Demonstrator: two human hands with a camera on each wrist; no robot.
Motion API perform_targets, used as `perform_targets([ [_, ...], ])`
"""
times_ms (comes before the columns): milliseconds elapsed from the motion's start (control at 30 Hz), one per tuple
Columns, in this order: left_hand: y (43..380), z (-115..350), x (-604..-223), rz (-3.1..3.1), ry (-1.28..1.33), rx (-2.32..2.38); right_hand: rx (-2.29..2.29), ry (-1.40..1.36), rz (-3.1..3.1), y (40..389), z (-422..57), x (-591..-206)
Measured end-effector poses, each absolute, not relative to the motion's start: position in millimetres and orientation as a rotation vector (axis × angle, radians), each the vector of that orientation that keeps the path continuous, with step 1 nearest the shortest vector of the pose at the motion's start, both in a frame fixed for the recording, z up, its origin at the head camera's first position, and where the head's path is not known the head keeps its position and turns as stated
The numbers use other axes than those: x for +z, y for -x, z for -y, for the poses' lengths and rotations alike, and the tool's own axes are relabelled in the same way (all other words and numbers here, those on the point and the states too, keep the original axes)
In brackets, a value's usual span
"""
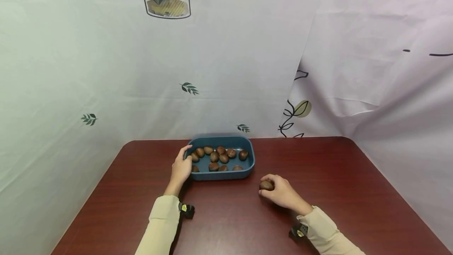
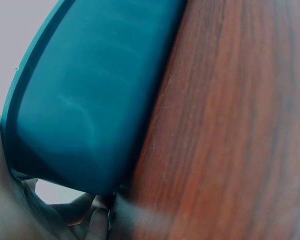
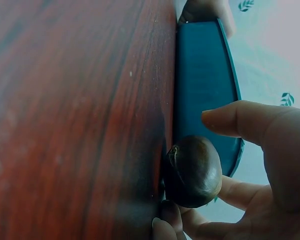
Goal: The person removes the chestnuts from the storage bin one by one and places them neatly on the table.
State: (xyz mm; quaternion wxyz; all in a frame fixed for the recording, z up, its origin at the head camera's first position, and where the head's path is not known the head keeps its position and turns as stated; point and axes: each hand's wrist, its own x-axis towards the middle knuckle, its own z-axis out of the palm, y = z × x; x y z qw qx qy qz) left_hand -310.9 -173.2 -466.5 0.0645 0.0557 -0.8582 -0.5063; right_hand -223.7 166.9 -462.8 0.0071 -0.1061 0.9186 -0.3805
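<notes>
A blue rectangular container (image 1: 219, 175) with several brown chestnuts (image 1: 214, 157) in it sits at the far side of the table. My left hand (image 1: 182, 168) grips the container's left end. In the left wrist view, curled fingers (image 2: 97, 222) show below that end wall. To the right and nearer, my right hand (image 1: 281, 192) curls around a single chestnut (image 1: 266, 185), close over the tabletop. In the right wrist view, fingers touch this glossy dark chestnut (image 3: 194, 171) from behind, while the thumb (image 3: 230, 119) appears apart from it.
The dark red wooden table (image 1: 226, 215) runs back to a pale printed cloth (image 1: 226, 58) hanging behind it. The container's back rim lies close to that cloth. A small dark device (image 1: 186, 210) is strapped at each wrist.
</notes>
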Motion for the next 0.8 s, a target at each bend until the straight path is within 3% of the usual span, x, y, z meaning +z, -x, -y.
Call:
perform_targets([
  [800, 311.3, 173.0, -467.0, 2.587, -0.193, -1.523, -1.182, 0.342, -2.884, 222.2, -166.9, -461.8],
])
